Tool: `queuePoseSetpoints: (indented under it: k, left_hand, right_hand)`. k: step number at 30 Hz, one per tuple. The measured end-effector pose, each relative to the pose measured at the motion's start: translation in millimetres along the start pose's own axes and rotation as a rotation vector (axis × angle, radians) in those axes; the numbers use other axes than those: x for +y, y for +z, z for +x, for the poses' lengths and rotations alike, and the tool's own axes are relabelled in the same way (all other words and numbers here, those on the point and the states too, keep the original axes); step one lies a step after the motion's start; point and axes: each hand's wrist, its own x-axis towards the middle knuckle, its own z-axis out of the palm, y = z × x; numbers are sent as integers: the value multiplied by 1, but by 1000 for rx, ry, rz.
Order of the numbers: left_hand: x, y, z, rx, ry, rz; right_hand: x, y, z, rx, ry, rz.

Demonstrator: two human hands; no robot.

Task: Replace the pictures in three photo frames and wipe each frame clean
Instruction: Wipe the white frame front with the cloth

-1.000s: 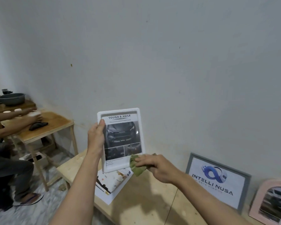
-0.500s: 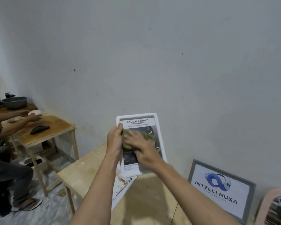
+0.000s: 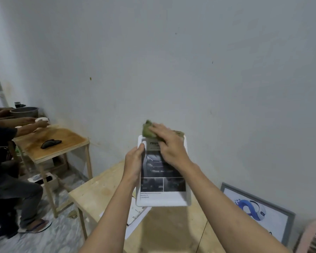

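At the far left a seated person [image 3: 9, 172] is cut off by the picture's edge; only arms, a dark top, trousers and a sandalled foot are seen. A small wooden side table [image 3: 51, 143] is stood beside that person, with a dark object [image 3: 51, 143] on it whose nature cannot be made out. A grey basin [image 3: 25, 111] is seen behind it.

The white frame [image 3: 164, 202] is held upright above the wooden table [image 3: 102, 190], near the picture's centre. Its left edge is gripped by the left hand [image 3: 134, 162], thumb laid on the front border. A green cloth [image 3: 147, 130] is pressed on the frame's top edge, at 12 o'clock of the frame, by the right hand [image 3: 169, 143], fingers spread fairly flat over it. The heading on the car print is largely covered by this hand; only blurred letters, perhaps "TOU", are read. The small text below the car photos is illegible.

Loose papers [image 3: 133, 218] are partly hidden beneath the frame.

At 4 o'clock of the white frame a grey frame [image 3: 288, 219] is leaned on the wall; its blue logo is seen, its lettering cut off. A pink frame [image 3: 307, 234] is cropped at the lower right corner.
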Motion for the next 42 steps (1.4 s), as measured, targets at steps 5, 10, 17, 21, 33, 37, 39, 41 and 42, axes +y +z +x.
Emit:
queuePoseSetpoints:
  k: [5, 10, 17, 21, 33, 37, 39, 41, 42]
  left_hand:
    - [20, 3, -4, -35, -157, -478]
    - [11, -13, 2, 41, -261, -242]
    - [1, -14, 7, 246, -209, -63]
    - [-5, -8, 5, 272, -183, 3]
    - [-7, 20, -8, 198, 50, -54]
    - [-10, 4, -4, 193, 109, 43]
    - [-7, 3, -2, 175, 115, 59]
    - [-3, 5, 2, 183, 125, 47]
    - [-1, 5, 4, 194, 133, 46]
  right_hand:
    - [0, 41, -30, -209, -158, -79]
    - [3, 36, -56, -369, -143, -34]
    - [25, 33, -107, -604, 15, 92]
    - [11, 6, -93, -558, 313, 465]
    - [20, 28, -15, -123, -166, -269]
    - [56, 0, -15, -38, -52, -388]
    - [64, -9, -19, -20, -36, -391]
    - [66, -10, -29, 5, -131, -409]
    - [68, -9, -36, 4, -186, -413]
